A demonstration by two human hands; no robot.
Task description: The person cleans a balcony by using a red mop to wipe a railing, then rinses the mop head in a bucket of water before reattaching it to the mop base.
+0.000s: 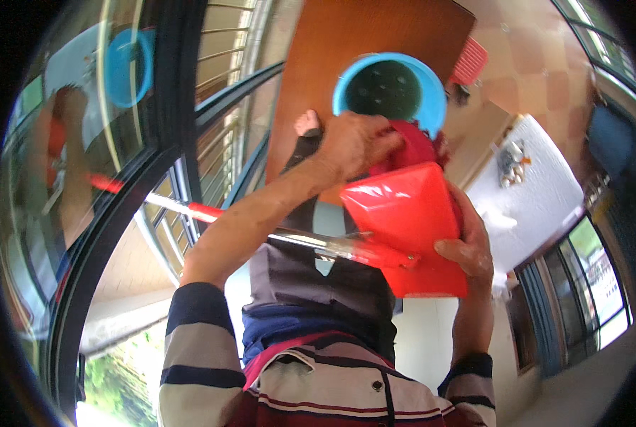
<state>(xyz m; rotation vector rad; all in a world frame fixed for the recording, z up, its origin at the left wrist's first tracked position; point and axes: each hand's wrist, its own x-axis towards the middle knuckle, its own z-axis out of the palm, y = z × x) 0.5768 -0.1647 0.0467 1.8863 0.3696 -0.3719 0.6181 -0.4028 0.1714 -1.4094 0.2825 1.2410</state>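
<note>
My right hand [466, 248] grips the side edge of a red plastic dustpan [403, 213], its thumb on the face turned up toward me. The dustpan's long metal handle [302, 238] runs left beneath my left forearm, with a red section farther along. At the dustpan's far edge, my left hand [362, 140], slightly blurred, holds a dark red cloth [411, 143]. The cloth bunches in front of the near rim of a light blue basin [434, 99], which contains dark, greenish water [385, 91]. Some of my left fingers are hidden by the cloth.
The basin stands on a brown wooden surface [339, 32], near a bare foot [307, 124]. A red slipper [470, 61] lies beyond its right edge. At right, a white-covered table [542, 187] bears small items [513, 163]. Dark-framed glass [182, 80] lies close on the left.
</note>
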